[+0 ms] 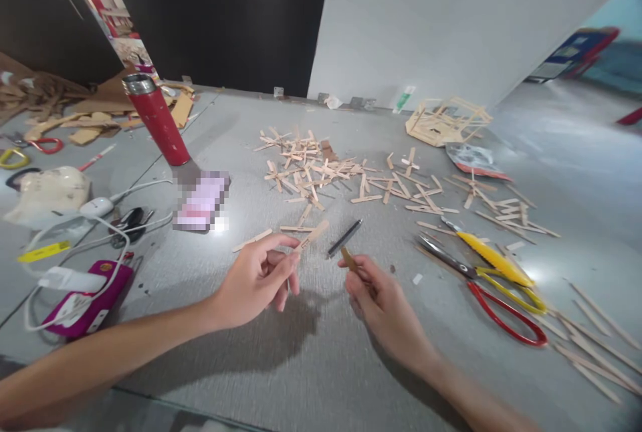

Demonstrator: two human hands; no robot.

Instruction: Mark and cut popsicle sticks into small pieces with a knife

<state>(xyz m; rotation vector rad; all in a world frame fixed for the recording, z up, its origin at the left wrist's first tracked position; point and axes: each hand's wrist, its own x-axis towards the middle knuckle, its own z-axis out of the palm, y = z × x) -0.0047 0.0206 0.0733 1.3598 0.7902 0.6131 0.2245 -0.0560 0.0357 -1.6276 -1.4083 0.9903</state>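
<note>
We pinch a wooden stick (314, 236) in our left hand (258, 278), left of the black pen (345, 239) | our right hand (377, 295) pinches a brown piece (347, 259) beside it

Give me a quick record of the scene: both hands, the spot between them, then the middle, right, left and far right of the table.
Left hand: holds a flat wooden stick
Right hand: pinches a small brownish piece, material unclear
Between hands, slightly beyond: dark pen-like tool, lying flat
Middle: scattered wooden sticks, some crossed
Right: scissors, yellow cutter
Left: red bottle, standing; phone; purple box with white plug
Far right: stick-built frame
</note>
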